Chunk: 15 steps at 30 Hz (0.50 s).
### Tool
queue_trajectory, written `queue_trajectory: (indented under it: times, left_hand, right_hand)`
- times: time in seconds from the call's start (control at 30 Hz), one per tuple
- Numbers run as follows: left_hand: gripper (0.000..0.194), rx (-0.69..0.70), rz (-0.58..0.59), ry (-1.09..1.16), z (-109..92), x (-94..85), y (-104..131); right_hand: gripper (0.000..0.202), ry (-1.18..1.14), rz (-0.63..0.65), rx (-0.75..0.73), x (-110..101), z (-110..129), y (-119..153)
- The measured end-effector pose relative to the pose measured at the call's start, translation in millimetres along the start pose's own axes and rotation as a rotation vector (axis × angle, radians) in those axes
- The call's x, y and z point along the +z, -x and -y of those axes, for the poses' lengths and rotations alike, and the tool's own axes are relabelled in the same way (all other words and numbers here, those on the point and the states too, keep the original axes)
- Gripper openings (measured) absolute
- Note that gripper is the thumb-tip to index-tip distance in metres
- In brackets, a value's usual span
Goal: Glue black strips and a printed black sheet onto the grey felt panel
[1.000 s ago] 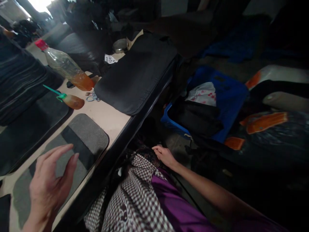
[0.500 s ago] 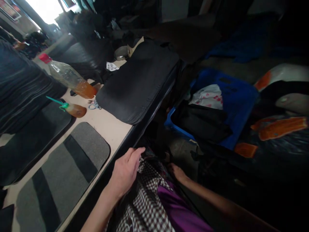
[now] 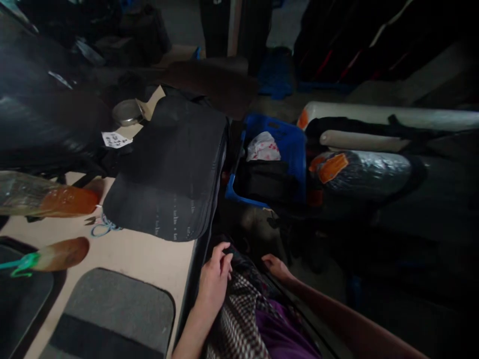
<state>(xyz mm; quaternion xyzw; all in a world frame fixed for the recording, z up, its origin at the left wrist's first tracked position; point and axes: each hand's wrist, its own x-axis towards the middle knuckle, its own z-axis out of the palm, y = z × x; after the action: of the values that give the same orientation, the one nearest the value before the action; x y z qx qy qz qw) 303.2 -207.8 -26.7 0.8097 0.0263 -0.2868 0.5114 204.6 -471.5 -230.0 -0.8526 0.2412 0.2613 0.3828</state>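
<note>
My left hand [image 3: 217,275] is beside the table's dark front edge, over the checked cloth [image 3: 239,309] on my lap. Its fingers are loosely bent and apart, with nothing between them. To the right, my right hand [image 3: 277,268] hangs beside the lap, its fingers half curled and partly in shadow; I see nothing in it. Nearest to the left hand on the table lie a stack of dark rounded mats [image 3: 168,169] and a grey mat with a black band [image 3: 119,304].
An orange-filled bottle [image 3: 67,200], a bag of brown drink with a green straw [image 3: 62,255] and small snips [image 3: 91,221] lie on the table [image 3: 149,254]. A blue crate [image 3: 295,149] holds black and white items on the floor. Wrapped rolls [image 3: 374,172] lie farther right.
My view has swung right, so the table things sit lower and farther left and the rolls show more fully. The left hand's fingers have bent a little more.
</note>
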Motion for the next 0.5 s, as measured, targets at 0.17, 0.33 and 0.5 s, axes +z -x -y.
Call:
queue_trajectory:
  times: [0.17, 0.33, 0.5]
  left_hand:
    - [0.034, 0.028, 0.156, -0.061, -23, 3.4, -9]
    - [0.031, 0.024, 0.292, -0.143, -39, 33.1, -46]
    - [0.024, -0.158, 0.154, -0.122, -29, 79.4, -131]
  right_hand:
    - [0.040, -0.195, -0.137, -0.097, -40, 51, 30]
    - [0.038, -0.314, -0.031, -0.332, -71, 105, 39]
    - [0.060, -0.280, 0.380, -0.572, -111, 115, 31]
